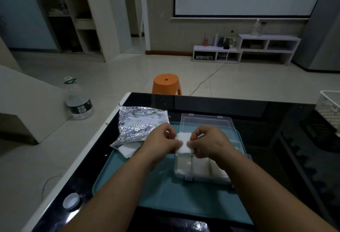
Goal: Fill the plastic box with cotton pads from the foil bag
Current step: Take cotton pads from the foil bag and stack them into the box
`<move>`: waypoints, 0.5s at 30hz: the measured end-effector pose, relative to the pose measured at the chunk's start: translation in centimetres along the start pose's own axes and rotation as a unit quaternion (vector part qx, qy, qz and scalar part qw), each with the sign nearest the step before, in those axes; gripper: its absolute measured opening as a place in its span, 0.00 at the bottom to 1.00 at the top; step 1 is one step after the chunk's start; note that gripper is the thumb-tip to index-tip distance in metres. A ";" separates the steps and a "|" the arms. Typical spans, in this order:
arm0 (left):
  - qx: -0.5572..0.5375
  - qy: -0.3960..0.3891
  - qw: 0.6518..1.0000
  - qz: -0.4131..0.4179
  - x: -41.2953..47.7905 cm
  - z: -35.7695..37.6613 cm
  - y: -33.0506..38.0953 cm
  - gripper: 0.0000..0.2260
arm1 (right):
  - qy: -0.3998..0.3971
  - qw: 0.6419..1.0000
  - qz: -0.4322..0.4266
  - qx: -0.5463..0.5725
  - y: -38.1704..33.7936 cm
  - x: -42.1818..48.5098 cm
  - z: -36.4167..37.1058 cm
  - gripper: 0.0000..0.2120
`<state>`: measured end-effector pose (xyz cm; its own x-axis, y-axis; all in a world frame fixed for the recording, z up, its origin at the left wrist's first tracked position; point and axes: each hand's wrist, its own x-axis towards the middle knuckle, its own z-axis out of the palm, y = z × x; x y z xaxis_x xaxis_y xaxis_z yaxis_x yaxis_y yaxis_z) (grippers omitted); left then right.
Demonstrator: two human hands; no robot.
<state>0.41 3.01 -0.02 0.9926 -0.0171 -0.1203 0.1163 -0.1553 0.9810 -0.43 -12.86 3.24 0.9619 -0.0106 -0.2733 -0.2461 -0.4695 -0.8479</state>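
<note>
A clear plastic box (195,172) with its lid (207,124) swung open stands on a teal tray (165,195). White cotton pads fill its near compartments. My left hand (161,140) and my right hand (211,142) both pinch one small stack of white cotton pads (184,144) just above the box's far left part. A crumpled silver foil bag (137,126) lies left of the box, half on the tray, with more white pads (128,150) sticking out of its near end.
The tray sits on a glossy black table (276,121). A white bottle cap (70,201) lies at the table's near left edge and a white mesh basket (329,108) at the far right. An orange stool (166,83) and a water bottle (79,101) stand on the floor.
</note>
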 end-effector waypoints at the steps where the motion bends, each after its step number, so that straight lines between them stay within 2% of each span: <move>1: 0.030 -0.002 1.000 0.000 -0.1 0.0 -0.1 0.12 | -0.008 1.000 0.005 -0.015 0.0 0.0 0.0 0.04; 6: 0.183 -0.025 0.983 -0.003 -0.5 0.2 -0.3 0.07 | -0.046 0.994 0.051 -0.087 0.2 -0.1 0.4 0.08; 10: 0.314 -0.030 0.949 0.025 -0.6 0.3 0.0 0.06 | -0.058 0.991 0.068 -0.103 0.4 -0.3 1.0 0.09; 15: 0.365 -0.059 0.929 0.024 -1.2 0.5 0.2 0.07 | -0.065 0.988 0.076 -0.114 1.0 -0.1 1.2 0.09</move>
<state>-0.79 2.52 0.29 0.9800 -0.1431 -0.1381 -0.0257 -0.7797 0.6256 -0.87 -12.30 1.88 0.8882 0.0107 -0.4593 -0.3396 -0.6581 -0.6720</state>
